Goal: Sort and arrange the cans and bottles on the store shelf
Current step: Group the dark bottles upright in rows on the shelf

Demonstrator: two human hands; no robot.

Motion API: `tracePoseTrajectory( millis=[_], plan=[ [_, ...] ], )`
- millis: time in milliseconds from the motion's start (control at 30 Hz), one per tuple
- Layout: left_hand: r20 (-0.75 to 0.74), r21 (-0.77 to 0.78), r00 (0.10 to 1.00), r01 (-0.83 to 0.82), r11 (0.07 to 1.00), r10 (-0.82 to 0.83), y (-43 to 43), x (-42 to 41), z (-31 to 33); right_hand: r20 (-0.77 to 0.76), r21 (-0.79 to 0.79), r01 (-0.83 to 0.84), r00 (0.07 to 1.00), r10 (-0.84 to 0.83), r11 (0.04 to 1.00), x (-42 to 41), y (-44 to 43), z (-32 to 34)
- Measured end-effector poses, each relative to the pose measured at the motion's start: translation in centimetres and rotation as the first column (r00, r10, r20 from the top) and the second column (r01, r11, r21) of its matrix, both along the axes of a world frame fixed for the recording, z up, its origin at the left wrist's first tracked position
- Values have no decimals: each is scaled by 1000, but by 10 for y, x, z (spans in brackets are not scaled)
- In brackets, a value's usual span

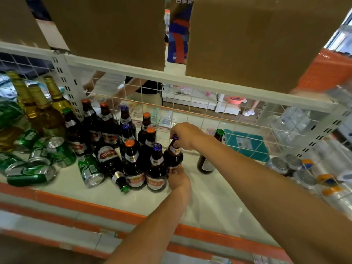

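The right hand (pixel 185 137) pinches the purple cap of a brown bottle (pixel 173 157). The left hand (pixel 178 179) curls round its bottom. It stands on the white shelf (pixel 209 197), just beside other bottles (pixel 133 164). Green cans (pixel 89 169) lie nearby.

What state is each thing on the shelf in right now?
Purple-cap bottle: upright, held by both hands.
Right hand: grips its neck.
Left hand: holds its base.
Fallen green-cap bottle: lying on its side.
Green cans: toppled, scattered.
Lone dark bottle: upright, apart.
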State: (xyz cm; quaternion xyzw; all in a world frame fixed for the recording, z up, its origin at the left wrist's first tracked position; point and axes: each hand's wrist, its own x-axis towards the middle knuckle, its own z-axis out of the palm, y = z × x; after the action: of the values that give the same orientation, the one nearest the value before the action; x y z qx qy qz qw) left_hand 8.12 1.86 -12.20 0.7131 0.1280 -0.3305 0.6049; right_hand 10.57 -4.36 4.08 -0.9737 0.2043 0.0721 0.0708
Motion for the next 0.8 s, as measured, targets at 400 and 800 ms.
tracePoseTrajectory(
  millis=[400, 800],
  plan=[
    [261, 86, 828, 493, 866, -497, -1, 3, 20, 152, 179, 149, 972, -177, 973, -35, -37, 12],
    [526, 302, 523, 622, 722, -671, -57, -2, 23, 268, 276, 363, 860, -434, 890, -99, -100, -28]
  ],
)
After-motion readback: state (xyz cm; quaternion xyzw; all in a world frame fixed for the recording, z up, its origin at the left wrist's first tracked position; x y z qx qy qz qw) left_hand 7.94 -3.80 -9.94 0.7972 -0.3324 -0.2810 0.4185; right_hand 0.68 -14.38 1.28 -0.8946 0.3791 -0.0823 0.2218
